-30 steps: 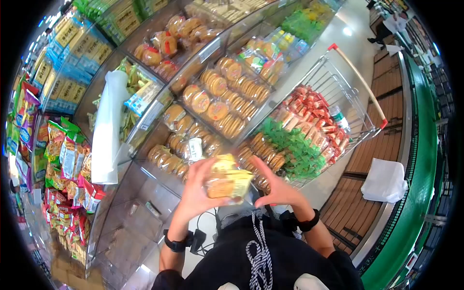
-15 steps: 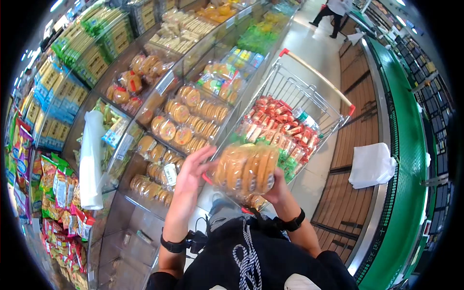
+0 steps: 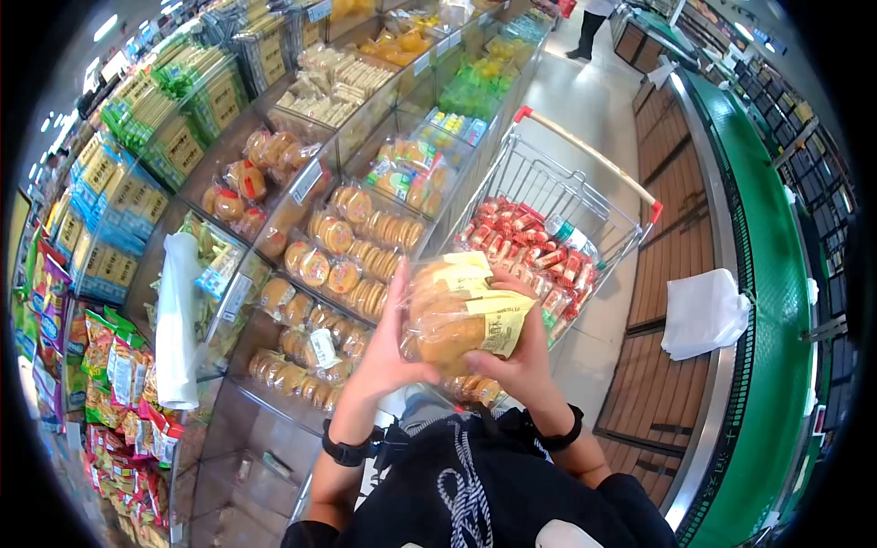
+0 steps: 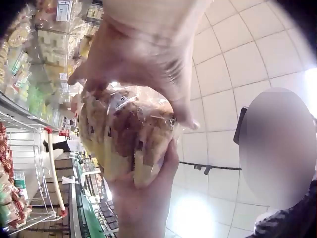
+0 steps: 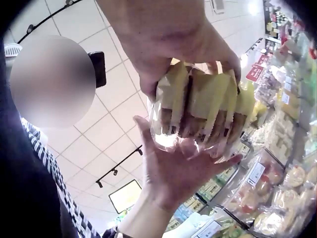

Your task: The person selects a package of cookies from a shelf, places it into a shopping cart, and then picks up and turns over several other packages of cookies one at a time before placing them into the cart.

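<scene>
Several clear-wrapped round pastries with yellow labels are held together between the two hands, in front of the body. My right hand grips them from the right, with its thumb across the near side. At their left end, my left hand rests its palm against the wrappers, thumb and fingers spread. In the right wrist view the yellow labels face up within the right hand, and the left hand spreads beneath them. The left wrist view shows the brown ends of the pastries through the wrap.
A shopping cart with red-wrapped snacks stands ahead on the right. Display bins of bagged round biscuits line the left, with a roll of plastic bags on them. White bags lie on the right-hand shelving. A person stands far ahead.
The pastries passed from my left hand into my right, and turned so the yellow labels show again. My left hand came off them, then returned against their left end. The view shifted relative to the cart.
</scene>
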Demonstrator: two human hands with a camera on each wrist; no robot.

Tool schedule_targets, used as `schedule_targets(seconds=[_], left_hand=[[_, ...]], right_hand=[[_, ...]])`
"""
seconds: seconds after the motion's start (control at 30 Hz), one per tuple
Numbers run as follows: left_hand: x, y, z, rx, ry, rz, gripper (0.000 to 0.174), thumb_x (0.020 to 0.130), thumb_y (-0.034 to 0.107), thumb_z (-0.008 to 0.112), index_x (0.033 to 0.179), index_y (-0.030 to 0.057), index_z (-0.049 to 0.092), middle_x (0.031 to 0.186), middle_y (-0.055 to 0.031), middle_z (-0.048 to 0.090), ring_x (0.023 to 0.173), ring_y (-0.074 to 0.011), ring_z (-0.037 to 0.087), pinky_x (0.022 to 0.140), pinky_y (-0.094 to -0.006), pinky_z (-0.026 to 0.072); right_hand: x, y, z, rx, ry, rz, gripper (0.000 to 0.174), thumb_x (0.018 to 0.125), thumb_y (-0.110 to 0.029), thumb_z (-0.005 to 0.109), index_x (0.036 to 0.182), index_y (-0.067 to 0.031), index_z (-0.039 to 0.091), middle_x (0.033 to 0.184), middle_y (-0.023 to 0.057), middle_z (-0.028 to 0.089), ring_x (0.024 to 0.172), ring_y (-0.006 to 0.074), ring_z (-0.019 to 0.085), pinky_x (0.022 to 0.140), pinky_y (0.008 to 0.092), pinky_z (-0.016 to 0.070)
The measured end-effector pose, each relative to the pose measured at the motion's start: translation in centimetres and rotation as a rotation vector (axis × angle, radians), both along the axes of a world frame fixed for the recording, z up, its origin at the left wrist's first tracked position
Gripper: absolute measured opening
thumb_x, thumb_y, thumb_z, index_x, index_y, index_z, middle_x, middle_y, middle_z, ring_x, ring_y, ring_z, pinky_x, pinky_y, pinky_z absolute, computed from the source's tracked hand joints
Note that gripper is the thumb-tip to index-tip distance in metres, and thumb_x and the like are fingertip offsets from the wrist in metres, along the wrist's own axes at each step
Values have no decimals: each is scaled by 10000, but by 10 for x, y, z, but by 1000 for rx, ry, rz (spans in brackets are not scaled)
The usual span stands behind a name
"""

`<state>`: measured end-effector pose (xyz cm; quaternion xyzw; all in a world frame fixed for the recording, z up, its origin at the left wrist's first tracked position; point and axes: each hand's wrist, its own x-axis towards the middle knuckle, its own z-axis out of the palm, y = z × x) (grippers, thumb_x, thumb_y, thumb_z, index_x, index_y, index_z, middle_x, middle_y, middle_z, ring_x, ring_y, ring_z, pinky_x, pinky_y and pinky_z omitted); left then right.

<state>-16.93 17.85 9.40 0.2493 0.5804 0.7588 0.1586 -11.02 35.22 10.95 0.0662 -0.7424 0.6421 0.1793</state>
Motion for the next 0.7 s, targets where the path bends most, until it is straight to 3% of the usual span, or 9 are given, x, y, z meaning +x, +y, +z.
schedule_targets(seconds=[0.03,0.07,0.2,0.3,0.43,0.47,0.57,0.6,0.7], left_hand=[[-2,0,2,13,22,-18,1330,453,419,844,1390,35,-19,1397,-142,195,1286,-252,225,1036,-351,193],[-5,-1,9,-6,135,-62,1241,557,329,812,1388,59,-68,1367,-156,260,1262,-250,273,1024,-350,222],[1,9,19,28,-387,-54,995,730,179,679,1399,120,-56,1280,-141,390,1184,-235,389,967,-342,324],[-4,12,2,273,-882,-67,961,748,192,654,1399,123,-48,1265,-138,406,1171,-234,403,962,-357,340],[15,18,-8,198,-333,29,1119,654,372,722,1391,91,-71,1309,-177,327,1183,-261,387,976,-366,333],[15,18,-9,156,-271,53,1254,555,411,779,1381,62,-98,1312,-187,300,1186,-274,377,982,-364,321],[19,17,0,155,22,69,1294,524,375,799,1371,36,-118,1294,-177,317,1185,-279,373,986,-363,309],[19,13,6,90,82,60,1311,498,331,805,1367,28,-127,1279,-180,330,1184,-287,372,991,-362,294],[14,0,14,-64,290,-20,1318,478,310,800,1367,26,-131,1278,-183,336,1186,-293,369,996,-371,280]], right_hand=[[1,-2,2,-12,-1,-17,739,598,-178,766,1189,-16,352,1246,179,374,1115,250,426,923,352,360],[3,-4,7,-23,-4,-33,717,620,-180,752,1191,-12,353,1230,179,392,1105,245,434,922,347,359],[1,3,20,-139,-304,-5,643,709,-205,683,1212,8,343,1156,176,459,1083,222,456,924,321,356],[-7,22,25,-89,-366,143,632,763,-231,632,1250,20,315,1101,173,499,1085,221,468,934,310,350],[0,30,26,231,-185,236,912,647,-362,749,1315,9,250,1294,190,351,1222,279,337,1010,353,260],[2,32,25,166,-183,266,1100,552,-446,784,1344,17,179,1388,197,210,1290,288,219,1044,362,198],[5,38,17,207,-29,308,1226,510,-494,781,1366,24,71,1424,204,120,1322,288,134,1058,362,164],[7,43,23,348,-70,389,1331,460,-537,777,1365,25,-21,1440,199,34,1333,285,64,1065,368,132],[12,54,17,186,-45,524,1382,417,-571,770,1365,18,-44,1443,194,10,1335,286,46,1068,376,104]])
